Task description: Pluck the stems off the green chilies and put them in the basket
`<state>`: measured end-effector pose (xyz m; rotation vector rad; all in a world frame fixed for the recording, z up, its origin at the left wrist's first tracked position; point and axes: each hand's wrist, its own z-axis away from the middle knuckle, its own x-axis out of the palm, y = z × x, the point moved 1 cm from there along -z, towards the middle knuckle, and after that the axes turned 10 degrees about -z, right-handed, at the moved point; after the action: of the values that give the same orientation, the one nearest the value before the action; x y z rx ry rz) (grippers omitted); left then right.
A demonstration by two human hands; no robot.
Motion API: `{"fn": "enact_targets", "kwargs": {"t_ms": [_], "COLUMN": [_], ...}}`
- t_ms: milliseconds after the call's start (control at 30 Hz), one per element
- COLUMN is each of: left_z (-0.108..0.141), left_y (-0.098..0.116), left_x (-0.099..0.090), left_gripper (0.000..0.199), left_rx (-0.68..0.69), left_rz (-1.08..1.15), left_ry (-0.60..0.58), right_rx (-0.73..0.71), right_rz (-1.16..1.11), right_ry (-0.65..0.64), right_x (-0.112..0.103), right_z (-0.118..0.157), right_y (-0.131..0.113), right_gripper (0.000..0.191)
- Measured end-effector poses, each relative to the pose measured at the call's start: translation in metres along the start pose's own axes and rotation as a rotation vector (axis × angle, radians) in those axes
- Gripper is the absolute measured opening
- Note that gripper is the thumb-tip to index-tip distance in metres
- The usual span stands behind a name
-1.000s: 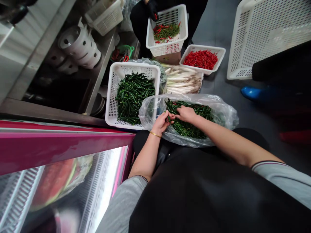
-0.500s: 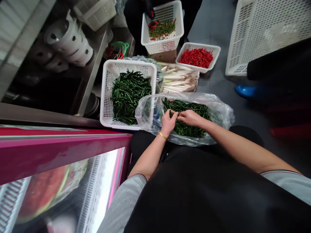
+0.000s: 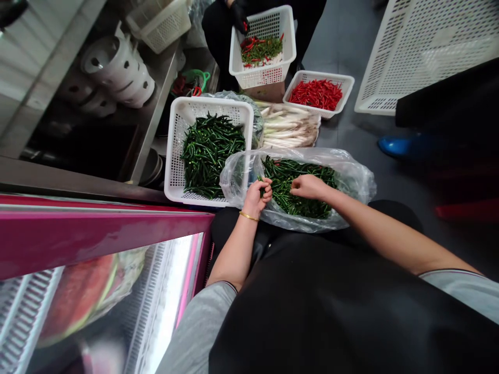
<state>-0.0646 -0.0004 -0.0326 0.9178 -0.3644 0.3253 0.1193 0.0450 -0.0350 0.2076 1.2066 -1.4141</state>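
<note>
A clear plastic bag (image 3: 356, 179) full of green chili peppers (image 3: 307, 208) lies open across my lap. My left hand (image 3: 258, 197), with a gold bracelet at the wrist, is curled closed over the bag's left part. Green chili pepper pokes out of its fingers; how many it holds is hidden. Above the peppers in the bag, my right hand (image 3: 310, 187) is closed with fingertips together. Whatever is in that pinch is too small to make out. Left of the bag stands a white plastic basket (image 3: 174, 150) holding loose green chili peppers (image 3: 212, 156).
Beyond lie long white-stemmed scallions (image 3: 290, 124) and a tray of red chilies (image 3: 316, 94). A co-worker's black-gloved hand (image 3: 238, 16) is at another basket (image 3: 268, 78). A fridge (image 3: 97, 234) flanks my left; a blue shoe (image 3: 393, 146) is at right.
My hands have drawn apart. The left moved left and slightly down with green chili pepper in its curled fingers; the right shifted slightly right. The view has turned a little.
</note>
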Motion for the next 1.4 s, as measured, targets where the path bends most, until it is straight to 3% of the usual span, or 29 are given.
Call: {"fn": "enact_targets", "kwargs": {"t_ms": [100,200,333,500,600,733,900,1033,1133,1200,1333,1400], "left_z": [-0.001,-0.008,-0.015,-0.013,-0.005,0.006,0.0,-0.007,-0.005,-0.006,-0.008,-0.003], "left_y": [-0.013,-0.028,-0.037,-0.033,-0.033,-0.033,-0.034,-0.033,-0.027,-0.017,0.006,0.011], "left_x": [0.015,0.029,0.028,0.022,0.027,0.028,0.016,0.019,0.02,0.019,0.021,0.024], "left_gripper": [0.029,0.034,0.03,0.031,0.032,0.033,0.033,0.029,0.03,0.031,0.021,0.017], "left_rx": [-0.001,0.004,-0.034,-0.019,0.047,0.173,0.032,0.033,-0.031,-0.065,-0.079,-0.077], "left_rz": [-0.154,-0.264,-0.266,-0.284,-0.343,-0.344,-0.179,-0.423,-0.534,-0.501,-0.297,-0.209], "left_ry": [0.045,0.095,0.069,0.071,0.085,0.116,0.143,0.148,0.151,0.1,-0.147,-0.152], "right_rx": [-0.102,-0.164,-0.155,-0.19,-0.117,-0.1,-0.282,-0.138,-0.057,-0.029,-0.123,-0.186], "right_rz": [-0.193,-0.167,-0.206,-0.36,-0.458,-0.576,-0.365,0.037,0.12,0.114,0.111,0.123], "right_ry": [0.014,0.052,0.107,-0.071,-0.141,-0.102,0.027,0.173,0.261,0.233,0.22,0.22], "right_x": [-0.012,-0.014,-0.015,-0.008,0.005,0.017,0.009,-0.01,-0.018,-0.017,-0.003,0.006], "right_z": [0.0,0.006,0.017,0.026,0.028,0.039,0.044,0.017,0.003,-0.001,0.007,0.017], "right_y": [0.002,0.0,0.009,0.015,0.006,-0.01,-0.012,0.0,0.006,0.009,0.003,-0.003], "right_gripper": [0.027,0.026,0.033,0.039,0.041,0.042,0.041,0.035,0.042,0.036,0.027,0.026]}}
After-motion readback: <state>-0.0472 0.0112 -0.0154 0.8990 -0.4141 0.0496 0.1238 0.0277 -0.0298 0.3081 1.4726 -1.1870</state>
